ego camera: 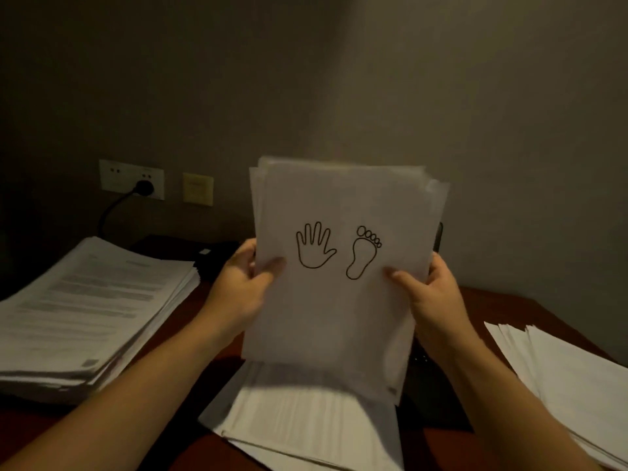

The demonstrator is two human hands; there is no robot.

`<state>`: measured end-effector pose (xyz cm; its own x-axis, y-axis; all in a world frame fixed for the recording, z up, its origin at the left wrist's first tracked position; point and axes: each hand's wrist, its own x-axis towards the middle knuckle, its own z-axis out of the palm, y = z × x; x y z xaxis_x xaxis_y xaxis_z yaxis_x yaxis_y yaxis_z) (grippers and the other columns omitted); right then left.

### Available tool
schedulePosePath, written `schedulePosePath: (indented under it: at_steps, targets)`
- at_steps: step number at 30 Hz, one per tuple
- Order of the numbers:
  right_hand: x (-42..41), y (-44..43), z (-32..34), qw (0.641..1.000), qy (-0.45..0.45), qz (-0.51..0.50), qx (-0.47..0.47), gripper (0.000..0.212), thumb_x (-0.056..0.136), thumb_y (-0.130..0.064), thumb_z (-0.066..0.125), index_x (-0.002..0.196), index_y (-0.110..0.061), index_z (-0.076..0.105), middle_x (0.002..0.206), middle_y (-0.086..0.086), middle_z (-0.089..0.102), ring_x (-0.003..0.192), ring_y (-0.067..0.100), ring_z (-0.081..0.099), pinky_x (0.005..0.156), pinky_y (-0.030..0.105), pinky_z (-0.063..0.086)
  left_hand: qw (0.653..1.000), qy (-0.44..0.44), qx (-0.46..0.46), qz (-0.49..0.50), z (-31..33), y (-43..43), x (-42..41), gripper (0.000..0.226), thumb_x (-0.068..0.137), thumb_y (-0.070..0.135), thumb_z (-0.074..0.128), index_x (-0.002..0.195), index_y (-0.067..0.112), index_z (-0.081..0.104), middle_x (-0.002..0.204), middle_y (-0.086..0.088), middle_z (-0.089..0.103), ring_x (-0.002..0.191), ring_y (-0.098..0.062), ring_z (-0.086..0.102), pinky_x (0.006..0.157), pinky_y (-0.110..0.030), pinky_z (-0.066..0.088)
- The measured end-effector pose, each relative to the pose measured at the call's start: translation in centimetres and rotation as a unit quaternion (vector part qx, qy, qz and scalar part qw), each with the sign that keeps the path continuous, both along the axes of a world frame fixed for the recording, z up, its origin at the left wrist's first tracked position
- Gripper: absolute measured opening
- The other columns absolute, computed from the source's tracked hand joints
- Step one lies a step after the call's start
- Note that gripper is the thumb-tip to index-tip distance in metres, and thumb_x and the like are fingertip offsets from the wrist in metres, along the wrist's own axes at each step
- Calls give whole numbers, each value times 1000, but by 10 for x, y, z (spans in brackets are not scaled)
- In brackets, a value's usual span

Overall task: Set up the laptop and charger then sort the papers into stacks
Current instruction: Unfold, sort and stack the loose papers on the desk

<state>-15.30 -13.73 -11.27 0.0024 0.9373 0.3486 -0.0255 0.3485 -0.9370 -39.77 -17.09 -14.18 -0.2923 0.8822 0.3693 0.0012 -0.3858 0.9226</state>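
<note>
Sheaf of papers (339, 317) upright in the air, clamped at its side edges: left hand (244, 287) curled round the left edge with thumb pressed on the front sheet, right hand (430, 294) the same on the right edge, hands well apart with the sheaf between. Outline drawings of a hand and a foot on the front sheet. Sorting apparently well along but not finished: thick printed stack (91, 300) on the tabletop (492, 304) out beyond the left hand, spread of plain white sheets (571, 375) out beyond the right hand, looser pile (299, 426) lying flat directly below both hands. Left to do, by the look of it: dealing out the held sheaf, perhaps the pile beneath too. Setup part probably complete: black plug (144, 186) seated in the wall socket (131, 178) far beyond the left hand, cable (107, 215) dropping from it; dark laptop (431, 385) mostly hidden behind the sheaf, only a sliver visible by the right hand, lid position impossible to tell. Top edges of the sheaf ragged, sheets not squared. Bottom edge just above the pile below. Bare strips of tabletop on either side, between each forearm and its neighbouring stack. Wall close behind, so little room forward; white sheets near the tabletop's right edge, hence care when adding there.
</note>
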Motion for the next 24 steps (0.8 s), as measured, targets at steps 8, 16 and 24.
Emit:
schedulePosePath:
  at_steps: [8, 16, 24]
  targets:
    - [-19, -9, -13, 999, -17, -11, 48, 42, 88, -10, 73, 125, -21, 56, 111, -2, 69, 98, 15, 70, 72, 25, 61, 998, 32, 34, 32, -11, -3, 20, 8, 102, 31, 52, 104, 35, 59, 99, 12, 71, 93, -4, 70, 79, -26, 58]
    - [-33, -9, -40, 1000, 2, 9, 17, 38, 90, -7, 70, 118, -31, 58, 107, -11, 68, 96, 10, 68, 64, 16, 57, 998, -4, -43, 35, -44, -5, 11, 14, 104, 25, 48, 106, 35, 59, 109, 6, 70, 101, -14, 68, 86, -36, 56]
    - [-68, -5, -26, 999, -20, 29, 25, 26, 95, -9, 61, 104, -33, 60, 95, -11, 70, 85, 7, 70, 64, 21, 57, 992, 23, -58, 105, -19, -7, -24, 16, 106, 34, 45, 103, 32, 60, 95, 7, 68, 84, -7, 66, 57, -17, 52]
